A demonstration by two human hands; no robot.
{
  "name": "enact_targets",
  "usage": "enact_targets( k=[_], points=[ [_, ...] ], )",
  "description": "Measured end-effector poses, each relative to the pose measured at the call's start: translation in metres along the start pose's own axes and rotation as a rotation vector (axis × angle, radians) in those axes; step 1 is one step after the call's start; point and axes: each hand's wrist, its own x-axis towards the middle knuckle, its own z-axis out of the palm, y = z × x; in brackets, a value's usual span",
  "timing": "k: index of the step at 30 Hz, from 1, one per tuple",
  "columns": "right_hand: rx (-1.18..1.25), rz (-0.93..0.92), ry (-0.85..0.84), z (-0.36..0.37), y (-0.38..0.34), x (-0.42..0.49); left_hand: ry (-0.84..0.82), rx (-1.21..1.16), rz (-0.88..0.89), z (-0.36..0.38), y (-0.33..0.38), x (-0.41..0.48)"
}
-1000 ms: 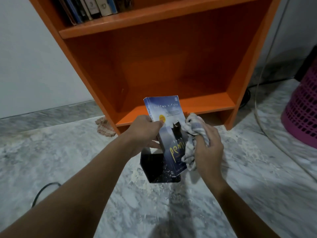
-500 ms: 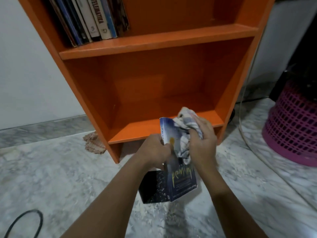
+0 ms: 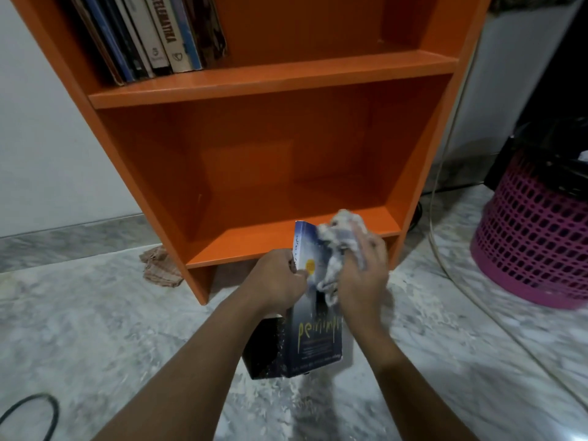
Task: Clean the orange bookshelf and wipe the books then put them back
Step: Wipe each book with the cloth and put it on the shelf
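A blue paperback book (image 3: 313,342) with yellow lettering stands upright in front of the orange bookshelf (image 3: 286,84). My left hand (image 3: 280,281) grips its left edge near the spine. My right hand (image 3: 362,275) holds a crumpled white-and-grey cloth (image 3: 337,246) and presses it against the upper part of the cover. Under the blue book lies a black book (image 3: 262,348) on the floor. Several books (image 3: 152,36) lean on the upper shelf at the left. The lower shelf board (image 3: 254,243) holds nothing.
A brownish rag (image 3: 159,268) lies on the marble floor by the shelf's left foot. A pink plastic basket (image 3: 537,240) stands at the right, with a thin cable (image 3: 445,173) running past it. A black cable (image 3: 35,409) loops at the lower left.
The cloth in my right hand has slid from the book's lower right up to its top. The view has tilted up, showing more of the upper shelf and its books.
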Motion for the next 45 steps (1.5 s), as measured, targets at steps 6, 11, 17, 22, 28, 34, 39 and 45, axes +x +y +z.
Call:
enact_targets(
  k=[6,11,17,22,28,34,39,45],
  points=[
    [-0.104,0.359,-0.024,-0.013,0.049,-0.011,0.033,-0.119,0.018,-0.005,0.005,0.001],
    [0.082,0.514,0.225,-0.038,0.038,-0.017,0.146,-0.111,0.072,-0.011,0.001,-0.002],
    [0.11,0.379,0.099,-0.02,-0.008,-0.019,0.378,-0.027,0.228,-0.01,0.013,-0.011],
    [0.14,0.193,-0.053,-0.013,-0.062,0.014,0.567,-0.14,0.385,-0.028,0.043,-0.024],
    [0.166,-0.09,-0.157,-0.009,-0.157,0.08,0.856,-0.21,0.618,-0.086,0.121,-0.047],
    [0.187,-0.176,-0.246,0.006,-0.247,0.15,1.226,-0.196,0.8,-0.175,0.202,-0.043],
    [0.137,-0.109,-0.269,0.02,-0.276,0.196,1.413,-0.153,0.73,-0.219,0.218,0.012],
    [0.03,-0.129,-0.355,0.05,-0.276,0.242,1.561,-0.013,0.512,-0.241,0.217,0.086]
  ],
)
